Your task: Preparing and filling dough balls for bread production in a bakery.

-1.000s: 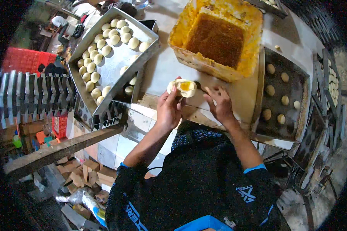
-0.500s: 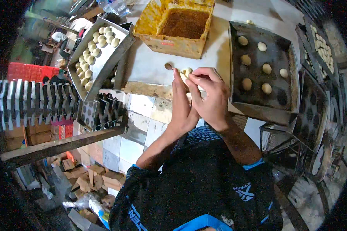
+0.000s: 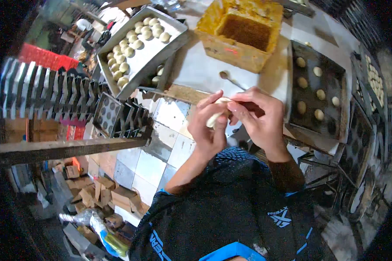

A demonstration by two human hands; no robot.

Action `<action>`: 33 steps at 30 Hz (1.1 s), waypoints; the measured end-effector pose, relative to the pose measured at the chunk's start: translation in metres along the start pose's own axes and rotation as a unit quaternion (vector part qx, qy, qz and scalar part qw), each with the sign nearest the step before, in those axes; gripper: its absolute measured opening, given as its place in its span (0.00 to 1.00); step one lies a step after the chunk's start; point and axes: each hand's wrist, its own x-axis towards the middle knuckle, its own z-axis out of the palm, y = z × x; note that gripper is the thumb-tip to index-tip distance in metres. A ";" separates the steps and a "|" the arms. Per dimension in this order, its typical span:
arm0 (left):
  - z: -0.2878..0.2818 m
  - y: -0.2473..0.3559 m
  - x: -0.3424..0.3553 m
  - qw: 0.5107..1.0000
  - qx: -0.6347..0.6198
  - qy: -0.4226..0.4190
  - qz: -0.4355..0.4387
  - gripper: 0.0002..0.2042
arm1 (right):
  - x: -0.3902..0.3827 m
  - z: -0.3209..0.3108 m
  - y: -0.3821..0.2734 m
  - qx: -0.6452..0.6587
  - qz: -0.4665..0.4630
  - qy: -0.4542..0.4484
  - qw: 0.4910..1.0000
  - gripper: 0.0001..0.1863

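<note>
Both hands raised together over the near edge of the worktop [image 3: 204,71], pinching one pale dough piece [image 3: 215,116] between them. Left hand [image 3: 208,128] cupped beneath and around the dough, its grip clamped on it; right hand [image 3: 258,117] folded over the top, fingers [image 3: 238,109] pressed onto the same piece, grip likewise closed on it. Just beyond the hands, a spoon [image 3: 229,78] lying flat on the pale worktop, apart from both. Behind the spoon, a yellow-smeared square tub [image 3: 231,45] with brown filling inside. To the right of the hands, a dark baking tray [image 3: 333,126] carrying a few round dough balls [image 3: 310,91], well spaced. To the upper left, a grey metal tray [image 3: 161,48] with many pale dough balls [image 3: 130,48] packed close in rows. Further left, stacked dark moulds [image 3: 52,93] standing on edge
</note>
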 end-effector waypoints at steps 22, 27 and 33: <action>0.016 -0.028 0.032 0.977 -0.191 -0.026 -0.085 0.31 | -0.013 0.004 0.024 -0.247 -0.235 0.054 0.938 0.19; 0.131 -0.005 0.033 0.878 -0.412 -0.221 -0.107 0.36 | -0.038 -0.106 0.021 -0.111 -0.209 0.050 0.970 0.19; 0.244 -0.016 -0.019 0.903 -0.042 -0.382 -0.192 0.18 | -0.081 -0.224 0.016 -0.306 0.019 0.164 0.938 0.13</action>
